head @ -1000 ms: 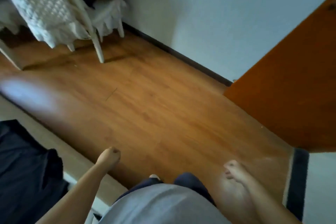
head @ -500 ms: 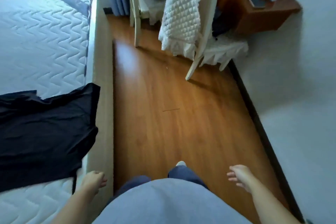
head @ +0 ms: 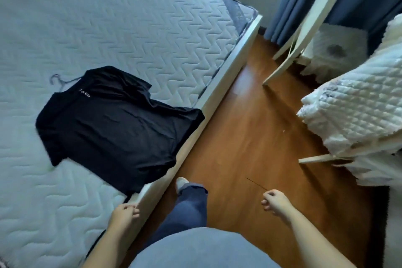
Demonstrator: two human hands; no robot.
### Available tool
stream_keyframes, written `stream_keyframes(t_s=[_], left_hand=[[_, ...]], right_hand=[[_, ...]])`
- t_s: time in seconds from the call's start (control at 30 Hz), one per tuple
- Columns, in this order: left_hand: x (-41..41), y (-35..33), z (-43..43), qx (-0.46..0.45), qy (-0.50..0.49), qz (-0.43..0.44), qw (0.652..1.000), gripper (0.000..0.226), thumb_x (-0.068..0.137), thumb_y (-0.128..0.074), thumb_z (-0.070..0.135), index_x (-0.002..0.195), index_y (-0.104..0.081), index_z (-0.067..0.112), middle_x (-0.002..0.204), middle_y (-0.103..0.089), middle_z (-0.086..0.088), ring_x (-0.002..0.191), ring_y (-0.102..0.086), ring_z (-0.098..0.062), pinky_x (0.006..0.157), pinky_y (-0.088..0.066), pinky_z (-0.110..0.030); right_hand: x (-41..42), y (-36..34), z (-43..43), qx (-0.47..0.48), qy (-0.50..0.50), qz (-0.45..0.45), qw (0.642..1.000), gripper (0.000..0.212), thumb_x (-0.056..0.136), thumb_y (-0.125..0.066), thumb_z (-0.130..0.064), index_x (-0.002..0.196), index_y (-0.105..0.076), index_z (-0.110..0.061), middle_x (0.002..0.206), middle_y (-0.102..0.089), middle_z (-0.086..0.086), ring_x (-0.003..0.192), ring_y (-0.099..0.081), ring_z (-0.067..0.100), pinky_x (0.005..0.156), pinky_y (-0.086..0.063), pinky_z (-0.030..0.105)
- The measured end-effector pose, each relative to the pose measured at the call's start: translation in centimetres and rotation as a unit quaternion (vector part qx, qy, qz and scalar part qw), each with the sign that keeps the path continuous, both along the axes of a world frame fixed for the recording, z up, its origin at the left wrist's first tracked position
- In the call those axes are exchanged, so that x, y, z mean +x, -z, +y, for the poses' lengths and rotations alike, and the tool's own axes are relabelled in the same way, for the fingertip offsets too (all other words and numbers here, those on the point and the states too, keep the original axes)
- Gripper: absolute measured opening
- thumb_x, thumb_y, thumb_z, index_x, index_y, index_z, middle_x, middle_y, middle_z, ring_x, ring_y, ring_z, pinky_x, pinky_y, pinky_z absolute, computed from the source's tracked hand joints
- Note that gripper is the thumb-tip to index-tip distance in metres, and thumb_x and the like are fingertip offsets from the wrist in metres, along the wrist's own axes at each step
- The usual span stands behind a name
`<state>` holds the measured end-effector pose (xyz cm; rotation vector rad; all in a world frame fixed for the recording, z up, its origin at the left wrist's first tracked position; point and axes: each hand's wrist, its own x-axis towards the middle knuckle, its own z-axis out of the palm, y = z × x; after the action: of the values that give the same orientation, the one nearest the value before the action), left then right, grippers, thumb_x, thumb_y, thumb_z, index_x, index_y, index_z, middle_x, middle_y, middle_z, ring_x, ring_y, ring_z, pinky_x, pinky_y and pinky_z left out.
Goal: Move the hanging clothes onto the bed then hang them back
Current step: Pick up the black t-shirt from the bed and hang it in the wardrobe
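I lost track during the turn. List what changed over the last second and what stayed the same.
The view swung left from the floor to the bed, so the black shirt on its hanger now shows whole. The left hand came over the bed's edge; the right hand stayed over the floor. Nothing was taken or let go: both hands stayed empty, loosely curled.

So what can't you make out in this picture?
Head view:
Hanger: only the hook shows; the shirt covers the rest.
Print on the shirt: too small to read.
Chair: top cut off by the frame edge, back draped by the quilt.
Where the clothes hang: out of frame.
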<state>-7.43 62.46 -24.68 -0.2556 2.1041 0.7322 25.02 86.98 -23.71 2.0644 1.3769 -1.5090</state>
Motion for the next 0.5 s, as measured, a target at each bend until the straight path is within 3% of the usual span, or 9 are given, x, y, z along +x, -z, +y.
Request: stream_keyframes(t_s=[0.1, 0.2, 0.27, 0.33, 0.5], left_hand=[[-4.1, 0.7, 1.1, -0.031, -0.04, -0.031, 0.998, 0.027, 0.095, -0.038, 0.01, 0.071, -0.05, 0.007, 0.073, -0.054, -0.011, 0.065, -0.053, -0.025, 0.066, -0.036, -0.033], [-8.2, 1.0, 3.9, -0.016, -0.064, -0.024, 0.998, 0.022, 0.094, -0.039, 0.011, 0.088, -0.055, -0.003, 0.071, -0.052, -0.01, 0.061, -0.049, -0.022, 0.055, -0.031, -0.029], [-10.4, 0.6, 6.2, 0.003, -0.071, 0.003, 0.997, 0.017, 0.093, -0.039, 0.008, 0.091, -0.054, 0.001, 0.077, -0.055, -0.013, 0.07, -0.052, -0.026, 0.059, -0.035, -0.03], [-11.9, 0.3, 8.0, 0.014, -0.079, 0.023, 0.997, 0.015, 0.093, -0.039, 0.007, 0.095, -0.054, 0.004, 0.086, -0.059, -0.015, 0.079, -0.057, -0.028, 0.072, -0.04, -0.031], [-13.9, 1.2, 10.9, 0.015, -0.164, 0.013, 0.986, 0.02, 0.092, -0.039, 0.005, 0.1, -0.057, 0.004, 0.087, -0.061, -0.012, 0.078, -0.059, -0.026, 0.076, -0.04, -0.03]], right_hand=[[-6.5, -0.3, 2.6, -0.021, -0.047, -0.016, 0.999, 0.01, 0.094, -0.041, -0.012, 0.092, -0.05, -0.008, 0.07, -0.055, 0.004, 0.052, -0.047, 0.015, 0.044, -0.027, 0.02], [-13.2, -0.4, 6.1, -0.013, -0.131, -0.013, 0.991, 0.011, 0.093, -0.042, -0.01, 0.086, -0.05, -0.009, 0.066, -0.053, 0.003, 0.054, -0.048, 0.016, 0.041, -0.035, 0.02], [-17.6, -0.3, 8.9, 0.015, -0.192, -0.011, 0.981, 0.011, 0.09, -0.045, -0.008, 0.082, -0.051, -0.01, 0.066, -0.056, 0.003, 0.061, -0.054, 0.021, 0.057, -0.047, 0.027], [-21.4, -0.1, 11.3, 0.027, -0.215, 0.013, 0.976, 0.01, 0.088, -0.046, -0.005, 0.082, -0.053, -0.009, 0.065, -0.057, 0.004, 0.061, -0.055, 0.024, 0.063, -0.047, 0.032], [-28.6, 1.5, 16.5, 0.007, -0.277, -0.007, 0.961, 0.015, 0.09, -0.042, -0.001, 0.079, -0.049, -0.01, 0.064, -0.054, 0.006, 0.051, -0.049, 0.018, 0.03, -0.033, 0.012]])
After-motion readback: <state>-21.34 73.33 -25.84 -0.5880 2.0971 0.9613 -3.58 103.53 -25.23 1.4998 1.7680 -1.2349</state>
